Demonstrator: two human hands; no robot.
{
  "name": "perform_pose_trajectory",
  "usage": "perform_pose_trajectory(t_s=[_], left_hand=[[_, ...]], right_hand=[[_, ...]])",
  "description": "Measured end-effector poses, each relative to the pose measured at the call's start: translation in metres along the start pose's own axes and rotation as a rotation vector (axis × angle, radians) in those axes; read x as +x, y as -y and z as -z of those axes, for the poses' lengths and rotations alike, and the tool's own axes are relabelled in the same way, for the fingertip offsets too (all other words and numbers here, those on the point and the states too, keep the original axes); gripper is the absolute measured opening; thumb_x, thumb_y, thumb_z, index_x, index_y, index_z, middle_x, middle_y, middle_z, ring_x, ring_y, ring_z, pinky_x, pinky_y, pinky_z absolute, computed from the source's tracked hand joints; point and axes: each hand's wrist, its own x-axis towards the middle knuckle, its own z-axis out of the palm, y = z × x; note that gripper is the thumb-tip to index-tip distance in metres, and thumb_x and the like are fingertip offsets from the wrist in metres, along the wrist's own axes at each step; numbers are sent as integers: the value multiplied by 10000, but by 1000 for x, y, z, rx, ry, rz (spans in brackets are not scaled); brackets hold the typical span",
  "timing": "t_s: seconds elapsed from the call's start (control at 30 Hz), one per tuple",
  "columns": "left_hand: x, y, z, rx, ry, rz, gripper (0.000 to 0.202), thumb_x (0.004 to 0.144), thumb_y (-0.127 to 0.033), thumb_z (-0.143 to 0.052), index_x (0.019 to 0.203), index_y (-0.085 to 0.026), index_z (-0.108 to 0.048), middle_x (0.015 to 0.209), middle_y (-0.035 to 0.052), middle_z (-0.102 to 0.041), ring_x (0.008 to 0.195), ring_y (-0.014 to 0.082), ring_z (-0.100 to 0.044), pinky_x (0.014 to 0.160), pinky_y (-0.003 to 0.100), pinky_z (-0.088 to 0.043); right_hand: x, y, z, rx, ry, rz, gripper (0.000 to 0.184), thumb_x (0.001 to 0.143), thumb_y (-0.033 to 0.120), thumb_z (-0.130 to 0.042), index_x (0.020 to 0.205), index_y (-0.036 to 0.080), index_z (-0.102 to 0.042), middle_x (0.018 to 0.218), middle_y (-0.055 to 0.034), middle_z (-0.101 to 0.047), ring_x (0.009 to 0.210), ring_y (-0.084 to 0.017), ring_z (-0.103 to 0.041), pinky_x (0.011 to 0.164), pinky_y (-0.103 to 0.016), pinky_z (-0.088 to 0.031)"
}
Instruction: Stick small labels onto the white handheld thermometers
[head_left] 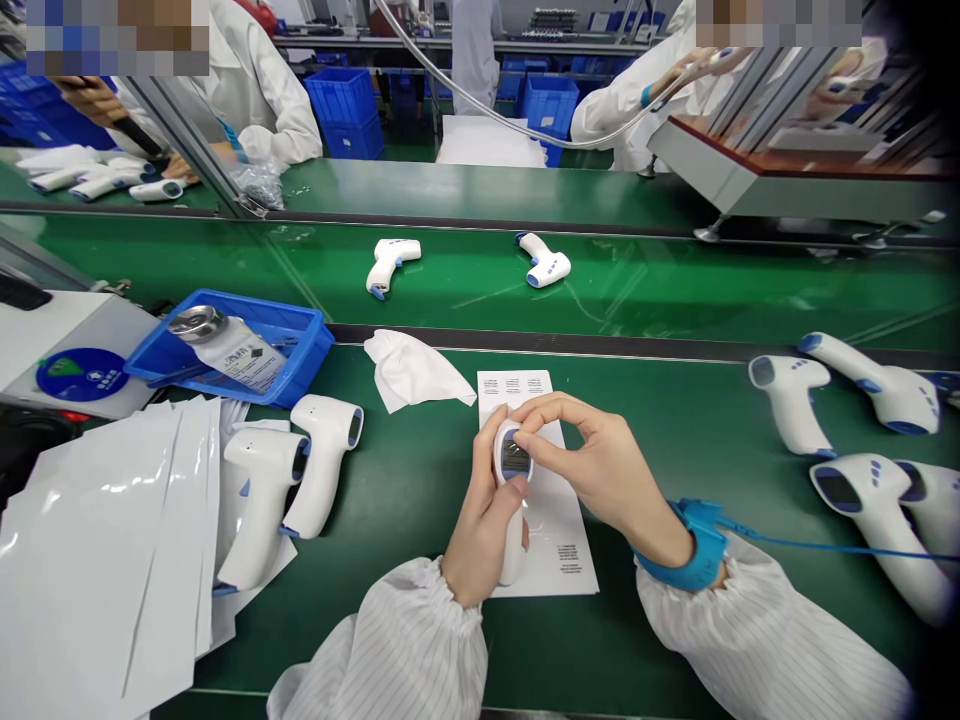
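My left hand (480,530) is wrapped around the white handle of an infrared thermometer (515,460), whose small grey screen faces up. My right hand (604,465) has its thumb and forefinger closed together at the upper end of that screen. Whatever they pinch, if anything, is too small to make out. Under both hands lies a printed white sheet (551,565). A blue wrist strap (697,550) with a cord circles my right wrist. Just beyond my hands is a crumpled white cloth (412,370).
At left are a stack of white sheets (97,560), two thermometers (326,465) and a blue tray (307,345) holding a metal-capped bottle (240,350). Several thermometers (862,490) lie at right. Two more (394,265) rest on the green belt (450,300). Co-workers in white (262,90) sit beyond.
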Motion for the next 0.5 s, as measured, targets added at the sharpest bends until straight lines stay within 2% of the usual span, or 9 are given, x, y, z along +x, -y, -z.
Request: perform_pose_trajectory(t_s=[0.07, 0.13, 0.2, 0.33, 0.5], left_hand=[[0, -1, 0, 10, -14, 35, 609, 952, -269, -396, 1520, -371, -200, 1210, 73, -559, 505, 48, -466, 489, 227, -430], [0, -2, -1, 21, -22, 49, 609, 953, -248, -373, 1523, -366, -196, 1052, 44, -571, 499, 59, -464, 487, 226, -431], [0, -3, -2, 28, -27, 54, 608, 951, -237, -363, 1522, -367, -198, 1000, 31, -564, 498, 64, -458, 489, 226, -432], [0, -2, -3, 20, -35, 51, 610, 948, -258, -372, 1524, -362, -199, 1052, 47, -580, 501, 66, -458, 489, 229, -431], [2, 3, -2, 10, -49, 33, 620, 932, -279, -404, 1519, -365, -224, 1209, 86, -582, 492, 56, -463, 486, 235, -438]], right_hand=[[0, 0, 0, -5, 1, -1, 119, 782, 151, -690, 712, 247, -678, 921, 15, -734, 938, -172, -680, 920, -328, -509], [-1, 0, -1, -6, 0, -4, 114, 784, 159, -691, 711, 245, -677, 919, 11, -733, 935, -175, -679, 920, -332, -509], [-1, 0, -1, -4, -4, -3, 106, 786, 172, -693, 707, 241, -675, 914, 5, -732, 931, -180, -679, 917, -340, -510], [-1, 1, -1, -11, -18, 2, 105, 784, 171, -684, 703, 236, -667, 902, -3, -726, 918, -190, -675, 901, -356, -517], [-1, 2, 0, -14, -13, -7, 97, 789, 192, -686, 706, 237, -663, 893, -11, -721, 904, -200, -669, 898, -378, -522]])
